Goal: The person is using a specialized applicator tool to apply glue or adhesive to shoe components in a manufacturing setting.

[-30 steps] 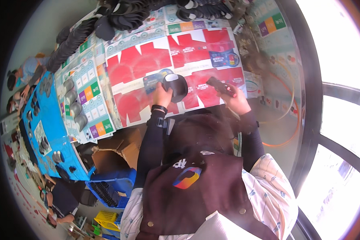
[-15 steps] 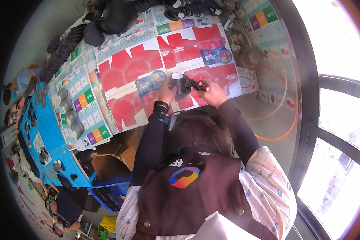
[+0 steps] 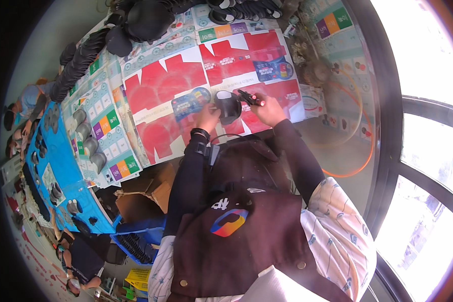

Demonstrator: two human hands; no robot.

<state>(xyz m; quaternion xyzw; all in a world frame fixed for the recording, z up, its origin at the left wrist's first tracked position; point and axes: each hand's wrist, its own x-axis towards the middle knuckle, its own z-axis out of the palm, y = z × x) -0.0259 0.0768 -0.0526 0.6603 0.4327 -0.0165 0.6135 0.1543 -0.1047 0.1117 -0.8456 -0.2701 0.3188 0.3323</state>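
Over the red printed sheet, my left hand pinches the left edge of a black, cupped, rounded piece. A pale oval patch shows near its upper end. My right hand is closed around a slim black tool with reddish ends; its exact kind cannot be made out. The tool's front end points left, close beside the upper right of the black piece. Whether they touch is unclear. Both forearms wear dark sleeves, and a black band circles the left wrist.
Stacked black pieces curve along the table's far left, with more at the back. Grey cupped pieces line the left side. An orange hose loops at right. Below left are a cardboard box and blue crate. Other people work at far left.
My right hand and the tool have shifted slightly right and up, away from the middle of the black piece, leaving more of it in view. My left hand stays on its edge.
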